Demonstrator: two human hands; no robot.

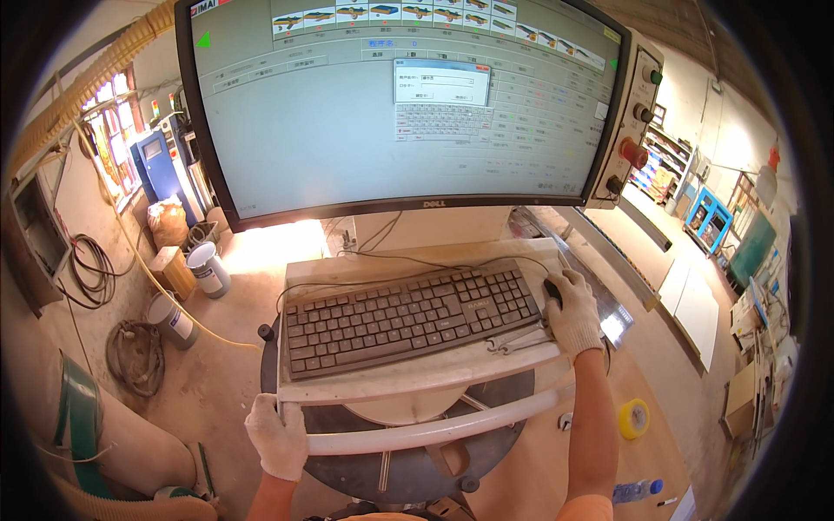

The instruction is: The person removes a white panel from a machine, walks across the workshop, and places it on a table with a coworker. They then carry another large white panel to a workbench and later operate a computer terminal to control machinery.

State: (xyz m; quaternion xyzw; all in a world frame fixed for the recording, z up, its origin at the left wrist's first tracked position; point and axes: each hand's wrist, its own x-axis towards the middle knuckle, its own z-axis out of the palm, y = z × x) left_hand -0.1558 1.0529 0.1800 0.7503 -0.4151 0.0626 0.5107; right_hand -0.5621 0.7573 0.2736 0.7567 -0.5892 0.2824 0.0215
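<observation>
A white knit glove covers my left hand point(277, 436), which is closed at the left end of a white bar point(434, 430) along the near side of the keyboard stand. My right hand point(573, 311), gloved the same way, rests over a black computer mouse point(553, 293) at the right of the tray. Between the two hands lies a dusty dark keyboard point(413, 317) on the tray point(408, 382). Beyond it stands a large monitor point(330, 156), lit, with a small dialog window and an on-screen keyboard showing. Small wrenches point(521, 340) lie beside the keyboard's right corner.
Coloured knobs point(634, 153) sit on a panel at the monitor's right edge. A yellow tape roll point(634, 418) and a plastic bottle point(638, 491) lie on a wooden board at right. Buckets point(208, 267) and a coiled hose point(135, 358) are on the floor at left.
</observation>
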